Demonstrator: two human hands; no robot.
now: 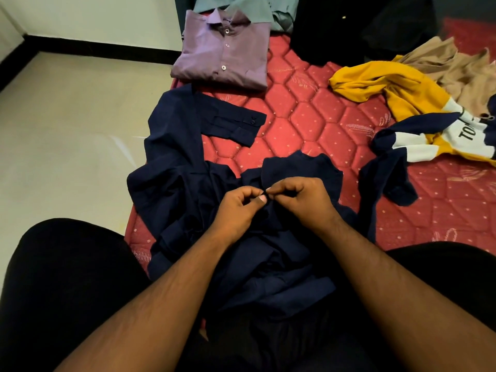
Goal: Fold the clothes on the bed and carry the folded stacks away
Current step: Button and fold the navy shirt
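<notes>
crumpled navy blue button-up cotton shirt (220,200) lies centre frame on the red quilted mattress bed (308,124), one cuffed sleeve stretched toward upper left, hem bunched toward the person's lap. left hand (239,208) and right hand (303,200) meet over the shirt front just below the collar, fingers of both curled, each pinching the placket edge at what looks like a button; likely buttoning up before folding. fabric looks light, soft, floppy, wrinkles easily, won't hold shape, so best taken at the shoulders or collar seams and smoothed flat first. folded mauve button-up shirt (222,55) sits upper centre with a grey-green shirt (241,6) behind it. unfolded yellow, white and navy knit sweater (418,114) at right, beige garment (456,65) and black clothes (362,28) upper right. task early on, by my judgement.
</notes>
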